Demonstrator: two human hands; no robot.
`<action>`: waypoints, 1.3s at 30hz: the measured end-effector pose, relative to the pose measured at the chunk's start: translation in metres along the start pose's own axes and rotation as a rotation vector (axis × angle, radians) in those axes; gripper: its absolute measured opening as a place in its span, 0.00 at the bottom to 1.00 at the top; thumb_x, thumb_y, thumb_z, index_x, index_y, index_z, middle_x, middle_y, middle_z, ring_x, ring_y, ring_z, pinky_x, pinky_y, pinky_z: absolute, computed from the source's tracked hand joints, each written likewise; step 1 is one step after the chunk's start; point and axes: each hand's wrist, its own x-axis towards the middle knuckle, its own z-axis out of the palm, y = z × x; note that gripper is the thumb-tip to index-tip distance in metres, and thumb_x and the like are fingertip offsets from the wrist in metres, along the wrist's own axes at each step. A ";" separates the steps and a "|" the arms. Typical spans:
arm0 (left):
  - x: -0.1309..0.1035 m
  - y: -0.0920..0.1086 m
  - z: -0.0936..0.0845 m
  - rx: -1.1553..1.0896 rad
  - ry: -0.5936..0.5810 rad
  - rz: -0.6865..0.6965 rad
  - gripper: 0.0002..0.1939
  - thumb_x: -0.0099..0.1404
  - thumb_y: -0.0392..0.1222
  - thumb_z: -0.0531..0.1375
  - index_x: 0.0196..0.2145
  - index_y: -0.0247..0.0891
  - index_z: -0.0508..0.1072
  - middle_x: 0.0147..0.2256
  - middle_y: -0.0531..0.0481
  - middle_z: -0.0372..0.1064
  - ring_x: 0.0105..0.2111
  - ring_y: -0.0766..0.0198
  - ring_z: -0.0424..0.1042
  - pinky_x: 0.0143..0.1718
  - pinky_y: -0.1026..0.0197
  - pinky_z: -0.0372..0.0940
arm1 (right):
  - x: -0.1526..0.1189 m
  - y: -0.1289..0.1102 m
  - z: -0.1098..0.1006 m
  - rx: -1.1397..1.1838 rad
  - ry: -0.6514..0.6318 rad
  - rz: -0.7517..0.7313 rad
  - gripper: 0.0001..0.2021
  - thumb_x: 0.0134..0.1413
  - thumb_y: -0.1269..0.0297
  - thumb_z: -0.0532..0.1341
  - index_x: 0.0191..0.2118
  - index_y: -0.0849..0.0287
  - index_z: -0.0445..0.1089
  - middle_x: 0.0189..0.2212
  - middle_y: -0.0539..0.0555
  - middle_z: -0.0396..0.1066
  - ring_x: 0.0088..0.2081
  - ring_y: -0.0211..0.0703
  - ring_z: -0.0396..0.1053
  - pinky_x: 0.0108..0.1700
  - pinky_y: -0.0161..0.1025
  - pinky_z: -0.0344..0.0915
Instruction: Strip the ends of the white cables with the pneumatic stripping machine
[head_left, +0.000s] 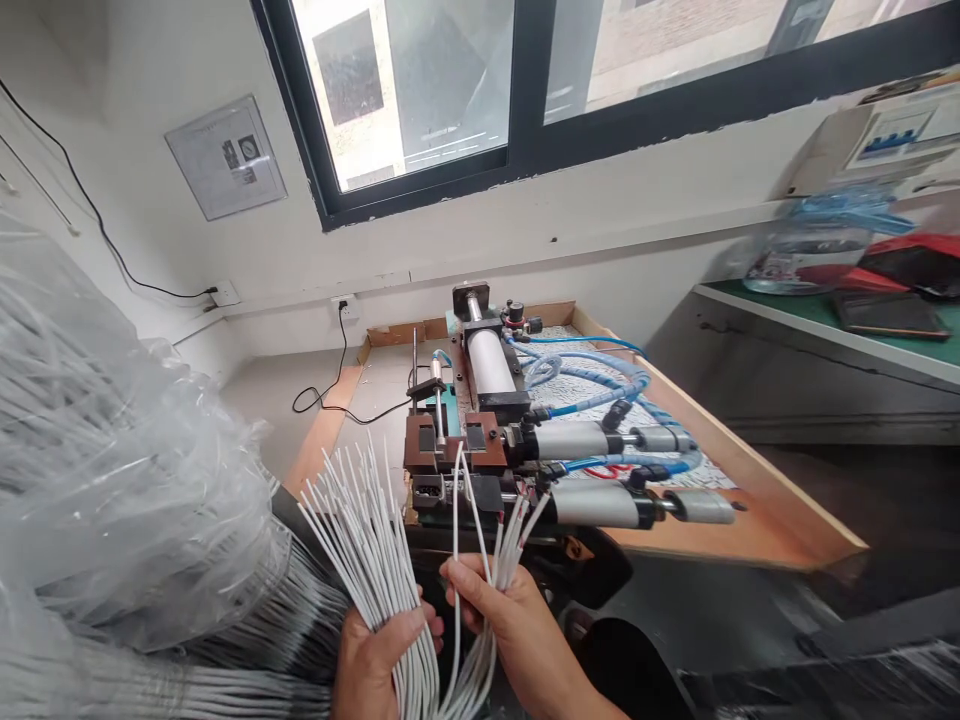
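My left hand (386, 650) is wrapped round a thick bundle of white cables (375, 560), their ends fanned out upward. Just to its right, my right hand (499, 610) is closed on a smaller bunch of white cables (510, 540), with two cables standing apart between thumb and fingers. The tips of those two cables reach up to the front of a pneumatic machine (487, 440) with brown blocks and silver cylinders; whether they touch it I cannot tell. Lower down, both bunches run close together between my hands.
A wooden tray (757, 490) with raised edges surrounds the machine and its blue air hoses (600, 375). Plastic-wrapped cable bundles (135, 480) fill the left side. At the right, a green shelf (817, 310) bears bags. A black cord (345, 400) crosses the bench.
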 end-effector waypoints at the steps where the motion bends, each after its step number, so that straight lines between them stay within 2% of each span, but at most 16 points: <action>1: 0.000 0.001 -0.001 0.006 0.014 -0.009 0.11 0.37 0.35 0.65 0.23 0.33 0.72 0.17 0.48 0.72 0.21 0.57 0.71 0.26 0.57 0.63 | -0.002 0.001 -0.002 -0.009 0.012 0.007 0.15 0.40 0.55 0.60 0.20 0.65 0.68 0.15 0.48 0.59 0.18 0.31 0.51 0.21 0.31 0.48; 5: 0.003 0.001 -0.004 0.010 0.020 -0.019 0.13 0.37 0.36 0.65 0.25 0.33 0.72 0.19 0.47 0.73 0.22 0.56 0.72 0.28 0.55 0.64 | -0.006 0.006 -0.008 0.004 0.076 0.035 0.16 0.40 0.54 0.61 0.26 0.66 0.70 0.15 0.47 0.58 0.18 0.30 0.49 0.21 0.31 0.46; 10: 0.006 -0.002 -0.005 0.032 0.027 -0.010 0.12 0.38 0.36 0.65 0.25 0.33 0.72 0.20 0.48 0.73 0.21 0.58 0.71 0.26 0.56 0.64 | -0.001 0.005 -0.011 0.001 0.099 0.016 0.15 0.41 0.55 0.60 0.26 0.65 0.71 0.15 0.47 0.56 0.18 0.30 0.49 0.21 0.31 0.46; 21: 0.006 0.005 -0.002 0.122 -0.010 0.135 0.04 0.40 0.35 0.63 0.15 0.34 0.70 0.11 0.53 0.66 0.15 0.66 0.63 0.21 0.63 0.58 | 0.008 0.009 -0.015 0.015 0.082 0.033 0.14 0.43 0.55 0.59 0.23 0.64 0.69 0.15 0.45 0.54 0.18 0.30 0.48 0.21 0.30 0.45; 25: 0.004 0.009 0.002 0.121 -0.010 0.202 0.03 0.39 0.35 0.62 0.16 0.35 0.70 0.12 0.54 0.64 0.15 0.67 0.61 0.21 0.63 0.57 | 0.009 0.008 -0.014 -0.010 0.073 0.040 0.16 0.41 0.53 0.59 0.24 0.64 0.69 0.14 0.45 0.53 0.17 0.30 0.47 0.20 0.31 0.44; 29: 0.003 0.012 0.004 0.138 0.005 0.200 0.03 0.39 0.35 0.62 0.15 0.35 0.69 0.11 0.54 0.63 0.15 0.67 0.60 0.21 0.63 0.56 | 0.011 0.006 -0.014 -0.099 0.069 0.017 0.17 0.41 0.52 0.58 0.25 0.64 0.68 0.15 0.44 0.52 0.17 0.31 0.47 0.20 0.31 0.45; 32: 0.003 0.013 0.004 0.134 0.011 0.188 0.03 0.38 0.35 0.62 0.15 0.36 0.69 0.11 0.54 0.63 0.15 0.66 0.60 0.20 0.63 0.56 | 0.014 0.018 -0.019 -0.272 0.047 -0.042 0.16 0.45 0.52 0.54 0.24 0.62 0.67 0.14 0.44 0.52 0.17 0.32 0.49 0.20 0.31 0.47; 35: 0.003 0.012 0.004 0.149 -0.001 0.211 0.03 0.37 0.34 0.61 0.15 0.36 0.69 0.11 0.55 0.63 0.15 0.67 0.60 0.20 0.64 0.56 | 0.015 0.050 -0.028 -0.680 -0.051 -0.084 0.15 0.49 0.58 0.51 0.19 0.61 0.66 0.15 0.47 0.59 0.20 0.35 0.58 0.24 0.32 0.53; 37: 0.004 0.010 0.004 0.173 0.008 0.236 0.03 0.37 0.34 0.61 0.14 0.36 0.69 0.11 0.55 0.63 0.15 0.66 0.60 0.21 0.64 0.56 | 0.016 0.074 -0.037 -1.005 -0.079 -0.004 0.14 0.48 0.63 0.51 0.19 0.61 0.67 0.17 0.50 0.65 0.24 0.40 0.64 0.27 0.33 0.57; 39: 0.006 0.009 0.005 0.206 0.028 0.255 0.03 0.36 0.34 0.61 0.14 0.36 0.69 0.10 0.54 0.63 0.15 0.66 0.60 0.21 0.63 0.56 | 0.017 0.089 -0.045 -1.151 -0.032 0.069 0.09 0.42 0.64 0.56 0.23 0.63 0.70 0.22 0.58 0.70 0.29 0.50 0.67 0.31 0.39 0.59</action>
